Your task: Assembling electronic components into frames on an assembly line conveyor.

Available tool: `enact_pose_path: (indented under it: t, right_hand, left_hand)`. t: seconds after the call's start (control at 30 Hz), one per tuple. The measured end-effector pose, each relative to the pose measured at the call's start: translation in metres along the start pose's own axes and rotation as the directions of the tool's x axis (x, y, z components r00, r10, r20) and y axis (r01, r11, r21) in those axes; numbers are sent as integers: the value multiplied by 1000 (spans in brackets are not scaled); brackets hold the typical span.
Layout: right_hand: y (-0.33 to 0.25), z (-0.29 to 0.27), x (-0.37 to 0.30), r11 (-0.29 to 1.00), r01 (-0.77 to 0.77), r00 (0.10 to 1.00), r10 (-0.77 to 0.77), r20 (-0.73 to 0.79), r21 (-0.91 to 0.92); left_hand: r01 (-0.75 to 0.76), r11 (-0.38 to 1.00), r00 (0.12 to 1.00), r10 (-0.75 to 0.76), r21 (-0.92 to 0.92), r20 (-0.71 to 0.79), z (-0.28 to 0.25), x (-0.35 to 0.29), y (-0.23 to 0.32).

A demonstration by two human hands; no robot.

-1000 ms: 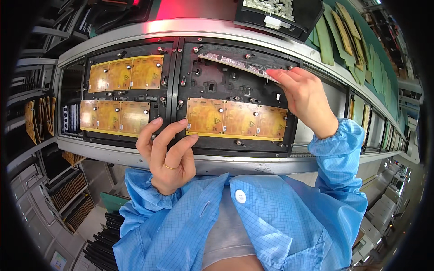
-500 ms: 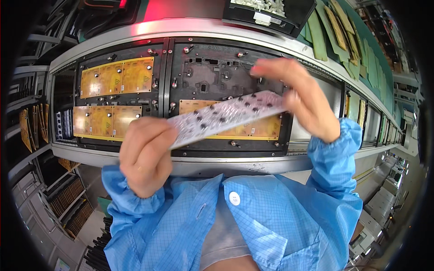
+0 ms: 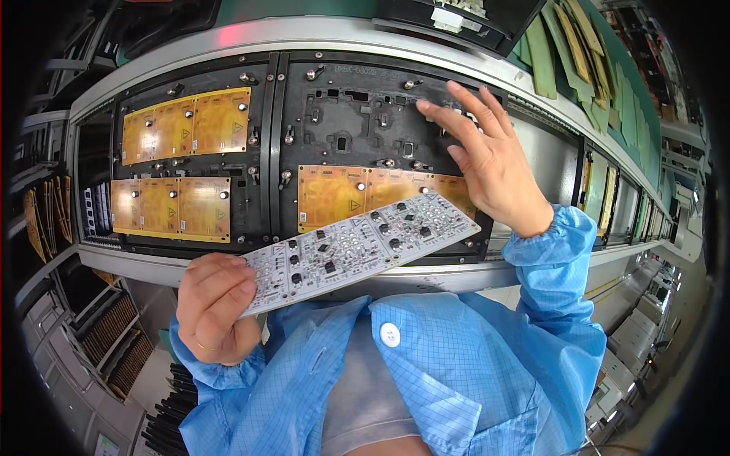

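Note:
My left hand (image 3: 218,305) pinches the left end of a long white circuit board (image 3: 351,251) studded with small black parts. The board slants up to the right, above the near rail and partly over the yellow boards. My right hand (image 3: 487,156) holds nothing; its fingers are spread over the bare upper right pocket of the black carrier fixture (image 3: 346,121). Below that pocket, a yellow circuit board panel (image 3: 334,194) lies in the fixture, partly covered by the white board. In the left fixture sit two more yellow panels (image 3: 186,125), (image 3: 171,205), with metal pins on them.
Metal rails (image 3: 228,38) border the fixtures. A black bin (image 3: 456,23) of small white parts stands at the far side. Green and yellow board strips (image 3: 566,53) lie at the far right. Racks of boards (image 3: 106,342) stand at the left.
The right hand has let go of the white board and moved off it, fingers spread. My left hand has drawn the board nearer and tipped its component face into view.

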State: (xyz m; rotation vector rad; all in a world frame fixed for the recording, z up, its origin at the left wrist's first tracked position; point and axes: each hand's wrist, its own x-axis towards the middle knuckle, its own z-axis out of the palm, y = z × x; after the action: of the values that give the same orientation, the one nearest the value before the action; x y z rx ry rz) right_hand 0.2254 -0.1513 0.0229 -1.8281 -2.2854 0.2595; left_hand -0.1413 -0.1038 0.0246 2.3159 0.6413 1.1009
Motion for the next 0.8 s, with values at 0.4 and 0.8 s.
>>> enact_pose_path:
  t: [0.4, 0.8]
  right_hand:
    - [-10, -4, 20, 999, 22, 999, -23, 40, 29]
    - [-3, -10, 36, 998, 20, 975, -7, -224, 56]
  left_hand:
    - [-63, 997, 998, 62, -43, -22, -4, 1, -8]
    - [-4, 1000, 997, 3, -22, -72, -8, -4, -9]
